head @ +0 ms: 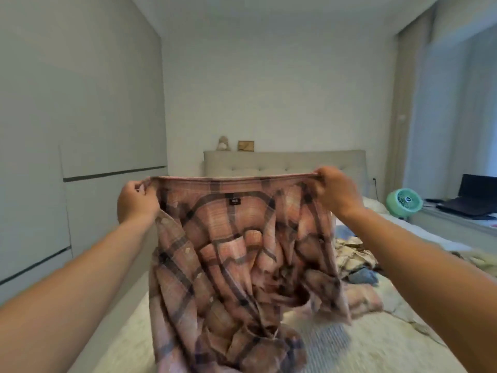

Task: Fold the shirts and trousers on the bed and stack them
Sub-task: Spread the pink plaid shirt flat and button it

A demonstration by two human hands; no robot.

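Both hands [138,201] [334,195] pinch plaid shirt [236,251] top edge.

Shirt [234,251]: soft woven cloth, pink plaid with dark stripes, matt, creased, small black fabric label at neck. Bed [376,343] cover: pale textile, slightly fuzzy, matt, with a ribbed grey patch. Headboard [282,161]: grey upholstered fabric, tufted, matt. Heap of clothes [355,265] on bed: crumpled cloth, cream print and blue. Wardrobe [67,130]: smooth flat panels, matt light grey. Fan [404,201]: mint green plastic, smooth, slight sheen. Laptop [473,196]: dark, smooth casing. Walls painted, matt. Curtain [457,117]: thin sheer cloth
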